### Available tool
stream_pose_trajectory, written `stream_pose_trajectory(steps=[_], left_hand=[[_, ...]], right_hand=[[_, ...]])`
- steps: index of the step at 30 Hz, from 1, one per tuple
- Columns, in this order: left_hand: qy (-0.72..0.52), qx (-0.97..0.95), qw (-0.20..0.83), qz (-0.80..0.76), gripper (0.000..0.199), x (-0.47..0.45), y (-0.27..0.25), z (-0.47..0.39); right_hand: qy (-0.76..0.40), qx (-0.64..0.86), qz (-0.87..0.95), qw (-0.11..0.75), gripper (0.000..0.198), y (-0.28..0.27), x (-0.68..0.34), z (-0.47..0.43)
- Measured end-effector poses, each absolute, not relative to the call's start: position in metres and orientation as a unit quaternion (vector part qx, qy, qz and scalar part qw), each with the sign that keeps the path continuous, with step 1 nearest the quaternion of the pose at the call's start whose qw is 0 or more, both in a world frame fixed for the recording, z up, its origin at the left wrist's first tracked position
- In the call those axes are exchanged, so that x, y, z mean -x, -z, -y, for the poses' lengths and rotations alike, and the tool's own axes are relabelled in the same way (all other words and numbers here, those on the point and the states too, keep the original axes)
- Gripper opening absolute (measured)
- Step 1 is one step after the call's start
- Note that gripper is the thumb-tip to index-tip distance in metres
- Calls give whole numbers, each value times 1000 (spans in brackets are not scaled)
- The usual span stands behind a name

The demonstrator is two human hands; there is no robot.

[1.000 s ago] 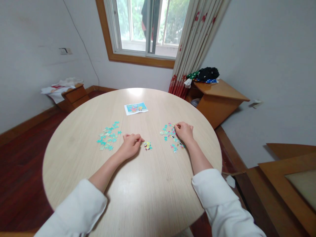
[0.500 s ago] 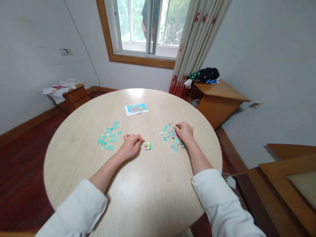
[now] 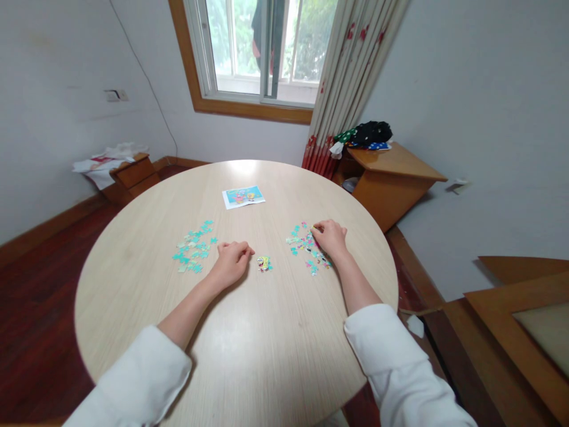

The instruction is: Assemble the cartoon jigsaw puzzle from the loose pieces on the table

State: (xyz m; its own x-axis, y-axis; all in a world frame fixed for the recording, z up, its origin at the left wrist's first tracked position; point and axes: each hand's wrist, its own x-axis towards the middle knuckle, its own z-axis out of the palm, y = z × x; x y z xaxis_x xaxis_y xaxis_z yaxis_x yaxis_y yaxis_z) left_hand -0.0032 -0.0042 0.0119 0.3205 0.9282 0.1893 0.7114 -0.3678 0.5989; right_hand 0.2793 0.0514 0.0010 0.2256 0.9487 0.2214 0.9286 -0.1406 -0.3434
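Layout by Clock Position

Reference: the cluster [image 3: 264, 264], a small group of yellow and turquoise puzzle pieces, lies flat on the round table [image 3: 249, 350]. All clock positions are read from it, with 12 toward the window [image 3: 262, 53].

Left hand [image 3: 234, 261]: at 9 o'clock, just beside the cluster. Fingers are loosely curled, with the forefinger extended toward the cluster; a narrow gap separates them. Whether it holds a piece cannot be told.

Right hand [image 3: 329, 237]: at 2 o'clock, over the outer edge of the right pile [image 3: 306, 242]. Thumb and forefinger are brought close together among the pieces; whether one is pinched is too small to tell.

Right pile: between 2 and 3 o'clock. Loose pieces in turquoise, pink, yellow and dark tones, partly covered by the right hand.

Left pile [image 3: 194, 252]: at 9 o'clock, beyond the left hand and apart from it. Loose pieces in turquoise and pale green.

Card [image 3: 243, 197]: at 11 o'clock, lying near the table's far side. A pink figure and a yellow figure are printed on blue.

Beyond the table: curtain [image 3: 347, 77] at 1 o'clock; cabinet [image 3: 395, 166] at 2 o'clock, topped with cloths [image 3: 373, 135].
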Motion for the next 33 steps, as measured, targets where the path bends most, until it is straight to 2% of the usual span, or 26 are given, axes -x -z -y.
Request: stream_pose_trajectory(steps=[4, 7, 12, 15, 20, 25, 33], left_hand=[[-258, -778, 206, -534, 16, 4, -14, 4], [-266, -783, 198, -526, 12, 5, -12, 4], [-271, -790, 172, -523, 7, 5, -11, 5], [-267, -791, 164, -525, 4, 5, -11, 5], [-259, -794, 155, -528, 3, 5, -10, 4], [-256, -793, 152, -532, 5, 5, -9, 4], [-259, -788, 167, -532, 10, 6, -12, 5]], right_hand=[[-30, 756, 617, 215, 25, -3, -277, -50], [-66, 749, 606, 261, 24, -5, -278, -51], [-201, 699, 584, 360, 20, -10, -296, -46], [-301, 661, 569, 386, 22, -13, -311, -35], [-399, 634, 559, 356, 27, -26, -326, -19], [-423, 639, 586, 266, 30, -38, -336, -12], [-479, 598, 607, 210, 32, -37, -344, -10]])
